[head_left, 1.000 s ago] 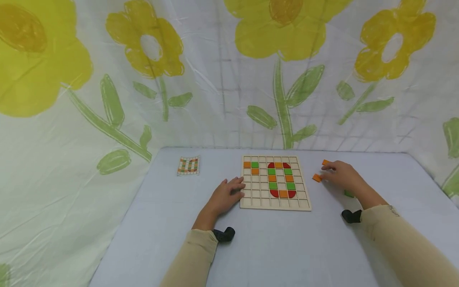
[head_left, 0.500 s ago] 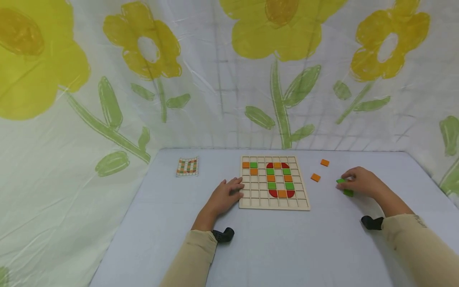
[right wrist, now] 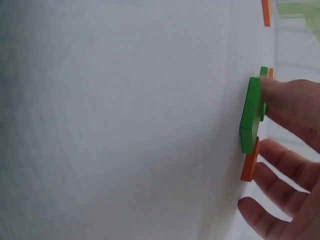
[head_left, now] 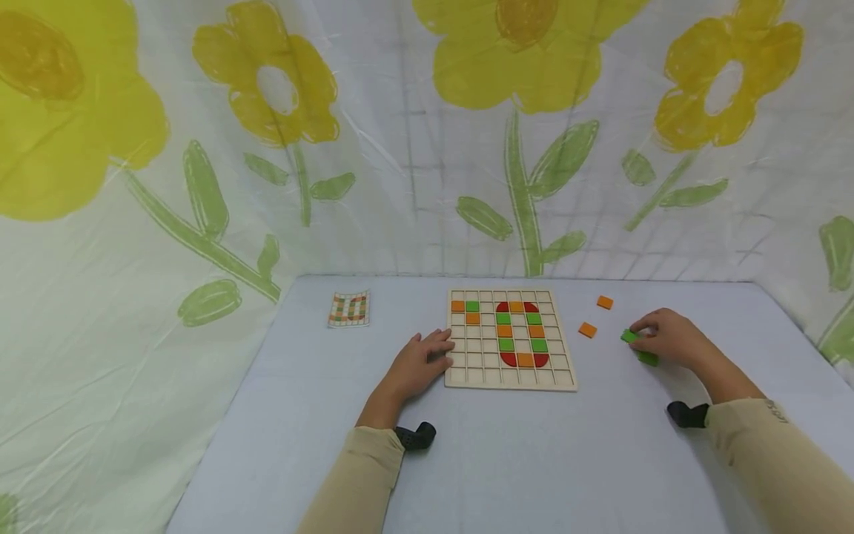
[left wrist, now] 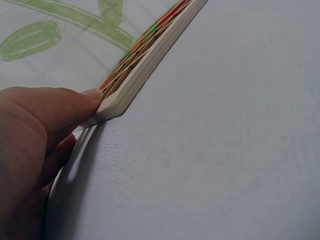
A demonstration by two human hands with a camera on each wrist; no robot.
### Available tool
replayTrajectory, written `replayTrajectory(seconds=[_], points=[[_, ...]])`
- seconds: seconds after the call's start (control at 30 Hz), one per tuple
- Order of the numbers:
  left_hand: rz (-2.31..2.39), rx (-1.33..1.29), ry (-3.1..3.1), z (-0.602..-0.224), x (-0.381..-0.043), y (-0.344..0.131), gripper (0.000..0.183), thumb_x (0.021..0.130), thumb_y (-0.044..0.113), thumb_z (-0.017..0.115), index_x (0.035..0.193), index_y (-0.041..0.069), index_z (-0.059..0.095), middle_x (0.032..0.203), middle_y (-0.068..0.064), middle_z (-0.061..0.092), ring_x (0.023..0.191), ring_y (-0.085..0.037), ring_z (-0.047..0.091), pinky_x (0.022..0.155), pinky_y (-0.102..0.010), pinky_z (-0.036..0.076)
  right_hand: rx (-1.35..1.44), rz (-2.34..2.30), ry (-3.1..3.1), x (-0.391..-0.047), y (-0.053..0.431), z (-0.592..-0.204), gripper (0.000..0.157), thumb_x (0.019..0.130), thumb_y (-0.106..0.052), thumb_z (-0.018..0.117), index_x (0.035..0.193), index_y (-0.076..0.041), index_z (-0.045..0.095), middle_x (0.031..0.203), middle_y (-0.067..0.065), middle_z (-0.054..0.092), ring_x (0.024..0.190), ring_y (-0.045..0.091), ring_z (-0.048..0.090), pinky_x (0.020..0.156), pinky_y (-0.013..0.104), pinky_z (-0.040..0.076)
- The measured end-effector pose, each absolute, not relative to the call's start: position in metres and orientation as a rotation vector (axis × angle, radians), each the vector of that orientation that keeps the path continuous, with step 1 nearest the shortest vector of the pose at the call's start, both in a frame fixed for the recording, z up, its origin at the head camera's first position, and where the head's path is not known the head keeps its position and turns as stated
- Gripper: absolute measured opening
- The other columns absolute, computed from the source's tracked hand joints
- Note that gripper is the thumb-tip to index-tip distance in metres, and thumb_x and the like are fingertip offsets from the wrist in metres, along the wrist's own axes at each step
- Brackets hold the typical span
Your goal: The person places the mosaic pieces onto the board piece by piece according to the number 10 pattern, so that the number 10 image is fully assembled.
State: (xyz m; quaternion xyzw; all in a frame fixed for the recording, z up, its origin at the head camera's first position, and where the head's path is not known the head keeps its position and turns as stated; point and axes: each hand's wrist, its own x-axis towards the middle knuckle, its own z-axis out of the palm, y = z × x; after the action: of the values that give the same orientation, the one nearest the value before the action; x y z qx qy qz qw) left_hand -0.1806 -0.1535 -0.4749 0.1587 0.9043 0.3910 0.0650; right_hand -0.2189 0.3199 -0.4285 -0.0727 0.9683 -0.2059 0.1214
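My left hand point(head_left: 416, 365) rests along the left edge of a wooden grid board point(head_left: 467, 377), fingers spread. In the left wrist view its thumb point(left wrist: 75, 106) lies at the corner of the board point(left wrist: 137, 75). Red, orange and green tiles form a ring on the grid, with a few more at its upper left. Right of the board, my right hand point(head_left: 674, 340) pinches a green tile point(head_left: 629, 336) between thumb and index finger. Another green tile point(head_left: 647, 358) lies just below it. In the right wrist view an orange tile point(right wrist: 250, 165) shows by the lower fingers.
Two orange tiles, one farther back point(head_left: 604, 302) and one nearer point(head_left: 587, 330), lie between board and right hand. A small printed pattern card point(head_left: 349, 309) lies at the back left. A flowered curtain point(head_left: 400, 222) hangs behind the white table point(head_left: 520, 460).
My right hand has moved right, from the orange tiles to the green ones, then slightly left with the pinched green tile. The left hand stays at the board's edge.
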Motion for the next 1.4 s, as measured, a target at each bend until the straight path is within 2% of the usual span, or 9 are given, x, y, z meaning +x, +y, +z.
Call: replayTrajectory(seconds=[0.13,0.3,0.6,0.77,1.07,1.27,1.4], points=[[1.175,0.478,2.733,-0.476,-0.181,-0.154,0.036,0.097,0.025,0.063,0.131,0.014,0.064,0.152,0.008,0.044,0.145,-0.013,0.035,0.127,-0.038,0.012,-0.289,-0.597,2.837,-0.219,0.318,-0.43,0.041,0.088,-0.025,0.07,0.118,0.002,0.067,0.125,0.035,0.052,0.106,0.046,0.054,0.085,0.059,0.05],[1.182,0.473,2.73,-0.475,-0.182,-0.153,0.036,0.097,0.026,0.063,0.131,0.015,0.065,0.152,0.009,0.045,0.145,-0.012,0.035,0.127,-0.036,0.011,-0.272,-0.602,2.84,-0.22,0.317,-0.43,0.043,0.088,-0.029,0.072,0.115,0.004,0.067,0.125,0.035,0.052,0.108,0.048,0.052,0.086,0.061,0.048],[1.159,0.448,2.72,-0.473,-0.182,-0.153,0.037,0.097,0.028,0.063,0.132,0.016,0.064,0.152,0.011,0.044,0.145,-0.01,0.034,0.127,-0.035,0.01,-0.198,-0.61,2.845,-0.227,0.302,-0.428,0.046,0.09,-0.035,0.069,0.115,0.004,0.067,0.129,0.033,0.051,0.12,0.051,0.045,0.097,0.067,0.043],[1.163,0.458,2.726,-0.472,-0.182,-0.154,0.036,0.097,0.027,0.063,0.131,0.015,0.064,0.153,0.009,0.044,0.145,-0.013,0.034,0.127,-0.038,0.011,-0.296,-0.691,2.877,-0.232,0.26,-0.418,0.041,0.09,-0.033,0.07,0.114,0.0,0.069,0.132,0.027,0.052,0.126,0.047,0.044,0.103,0.065,0.04],[1.158,0.466,2.723,-0.471,-0.182,-0.153,0.036,0.098,0.027,0.062,0.132,0.015,0.064,0.153,0.009,0.044,0.146,-0.012,0.033,0.127,-0.036,0.01,-0.558,-0.742,2.852,-0.238,0.166,-0.414,0.034,0.089,-0.028,0.073,0.114,-0.005,0.071,0.133,0.019,0.054,0.129,0.041,0.046,0.106,0.06,0.043],[1.169,0.482,2.718,-0.473,-0.183,-0.154,0.036,0.097,0.027,0.063,0.131,0.015,0.064,0.152,0.009,0.044,0.145,-0.011,0.034,0.127,-0.035,0.01,-0.749,-0.702,2.82,-0.235,0.114,-0.417,0.03,0.09,-0.026,0.073,0.111,-0.005,0.073,0.129,0.019,0.058,0.123,0.038,0.052,0.102,0.053,0.048],[1.176,0.481,2.707,-0.474,-0.183,-0.155,0.036,0.097,0.028,0.062,0.131,0.016,0.064,0.152,0.009,0.044,0.145,-0.012,0.034,0.127,-0.037,0.011,-0.757,-0.672,2.799,-0.237,0.091,-0.421,0.031,0.09,-0.027,0.072,0.112,-0.006,0.073,0.127,0.016,0.059,0.117,0.034,0.056,0.098,0.049,0.052]])
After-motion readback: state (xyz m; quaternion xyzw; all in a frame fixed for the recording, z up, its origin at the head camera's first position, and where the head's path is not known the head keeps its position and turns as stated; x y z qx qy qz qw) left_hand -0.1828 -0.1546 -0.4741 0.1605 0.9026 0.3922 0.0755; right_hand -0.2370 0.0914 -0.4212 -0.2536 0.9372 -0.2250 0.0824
